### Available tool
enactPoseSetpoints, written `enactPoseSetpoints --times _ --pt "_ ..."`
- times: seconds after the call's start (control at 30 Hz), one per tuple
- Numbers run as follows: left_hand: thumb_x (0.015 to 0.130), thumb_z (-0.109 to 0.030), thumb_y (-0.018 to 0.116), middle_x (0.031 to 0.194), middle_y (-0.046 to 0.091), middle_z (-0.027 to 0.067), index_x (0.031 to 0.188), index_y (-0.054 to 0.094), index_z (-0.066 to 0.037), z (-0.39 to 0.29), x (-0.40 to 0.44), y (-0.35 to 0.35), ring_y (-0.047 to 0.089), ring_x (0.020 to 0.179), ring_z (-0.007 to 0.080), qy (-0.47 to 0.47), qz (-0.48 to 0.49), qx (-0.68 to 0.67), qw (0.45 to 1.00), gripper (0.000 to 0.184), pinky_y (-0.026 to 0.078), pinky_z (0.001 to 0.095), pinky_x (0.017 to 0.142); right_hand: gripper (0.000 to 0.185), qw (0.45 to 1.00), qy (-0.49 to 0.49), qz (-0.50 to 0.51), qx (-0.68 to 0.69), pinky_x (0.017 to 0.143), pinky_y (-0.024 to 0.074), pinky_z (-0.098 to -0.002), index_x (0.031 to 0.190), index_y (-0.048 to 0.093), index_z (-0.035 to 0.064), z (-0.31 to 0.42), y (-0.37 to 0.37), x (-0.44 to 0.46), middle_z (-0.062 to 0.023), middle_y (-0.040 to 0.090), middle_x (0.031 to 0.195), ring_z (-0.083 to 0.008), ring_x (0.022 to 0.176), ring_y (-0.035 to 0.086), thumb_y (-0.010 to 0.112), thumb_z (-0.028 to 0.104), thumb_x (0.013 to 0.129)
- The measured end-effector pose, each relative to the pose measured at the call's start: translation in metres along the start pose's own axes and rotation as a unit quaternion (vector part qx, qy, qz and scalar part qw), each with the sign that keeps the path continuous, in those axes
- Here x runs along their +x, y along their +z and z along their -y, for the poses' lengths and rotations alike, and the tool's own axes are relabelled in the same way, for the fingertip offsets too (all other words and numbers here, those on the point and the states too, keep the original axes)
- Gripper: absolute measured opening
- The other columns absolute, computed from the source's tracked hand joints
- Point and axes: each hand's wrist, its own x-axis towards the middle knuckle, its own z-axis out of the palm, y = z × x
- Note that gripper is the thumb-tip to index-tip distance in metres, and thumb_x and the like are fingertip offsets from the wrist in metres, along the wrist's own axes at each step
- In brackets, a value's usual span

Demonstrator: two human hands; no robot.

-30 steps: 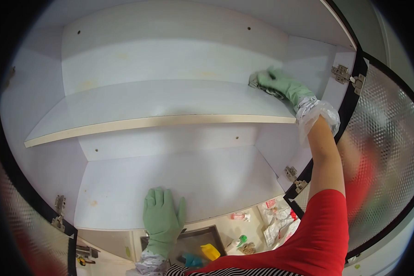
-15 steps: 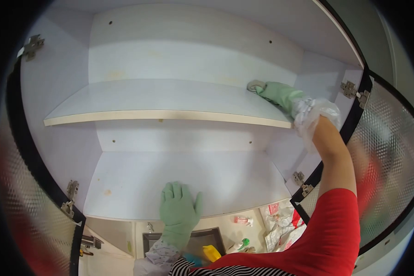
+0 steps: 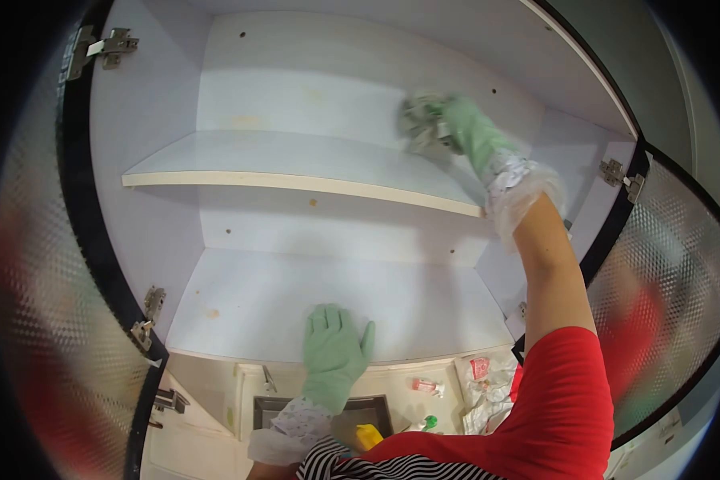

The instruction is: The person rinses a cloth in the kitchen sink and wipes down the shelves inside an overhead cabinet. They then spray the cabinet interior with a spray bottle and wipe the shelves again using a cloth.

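My right hand (image 3: 466, 132), in a green rubber glove with a plastic cuff, is closed around a greyish cloth (image 3: 426, 122). The cloth is against the back panel (image 3: 312, 72) of the white cabinet, just above the right part of the upper shelf (image 3: 296, 156); both are blurred by motion. My left hand (image 3: 334, 352), also green-gloved, lies palm down near the front edge of the cabinet's bottom board (image 3: 256, 296), fingers stretched out and thumb apart, holding nothing.
Textured glass doors stand open at left (image 3: 48, 296) and right (image 3: 664, 280), with metal hinges (image 3: 114, 48). Below are a dark sink (image 3: 376, 406), a yellow object (image 3: 369, 436), a red-and-clear item (image 3: 427, 387) and plastic bags (image 3: 488, 392).
The view has shifted, bringing more of the left door into sight. My right hand and the cloth have moved up and left from the shelf's right end onto the back panel.
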Motion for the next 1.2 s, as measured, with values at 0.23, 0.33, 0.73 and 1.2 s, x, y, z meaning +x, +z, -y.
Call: enactPoseSetpoints --times 0.23,0.33,0.73,1.2 --pt "0.100 -0.042 0.071 0.117 0.068 0.0216 0.106 0.071 0.002 -0.001 0.000 -0.003 0.062 0.119 0.0418 -0.005 0.000 0.025 1.000 0.044 0.050 0.0520 0.104 0.023 0.991 0.073 -0.091 -0.071 0.056 0.0544 -0.0382 0.120 0.071 0.0039 -0.040 -0.028 -0.019 -0.0089 0.072 0.091 -0.0193 0.072 0.068 0.062 0.023 0.111" --pt "0.100 -0.043 0.071 0.116 0.069 0.0211 0.105 0.071 0.002 0.000 0.000 -0.002 0.062 0.118 0.0415 -0.002 -0.015 0.028 0.999 0.045 0.050 0.0521 0.104 0.020 0.992 0.026 0.126 -0.007 0.053 0.0490 -0.0345 0.113 0.073 0.0029 -0.002 0.022 -0.032 -0.0068 0.070 0.087 -0.0172 0.067 0.064 0.060 0.018 0.111" --pt "0.098 -0.041 0.073 0.115 0.068 0.0197 0.103 0.070 0.000 -0.002 -0.002 -0.002 0.062 0.118 0.0405 -0.001 -0.017 0.019 1.000 0.042 0.051 0.0505 0.104 0.034 0.905 -0.300 0.294 0.061 0.081 0.0594 -0.0372 0.122 0.079 -0.0036 0.058 0.057 -0.059 -0.0129 0.079 0.104 -0.0226 0.090 0.072 0.072 0.024 0.103" --pt "0.101 -0.046 0.068 0.120 0.066 0.0246 0.110 0.070 0.005 -0.001 -0.001 0.003 0.058 0.125 0.0448 -0.008 0.011 0.011 1.000 0.052 0.046 0.0552 0.110 0.066 0.973 0.008 0.165 -0.160 0.089 0.0578 -0.0363 0.134 0.078 0.0093 -0.030 0.005 -0.062 -0.0067 0.081 0.114 -0.0179 0.100 0.072 0.069 0.066 0.102"
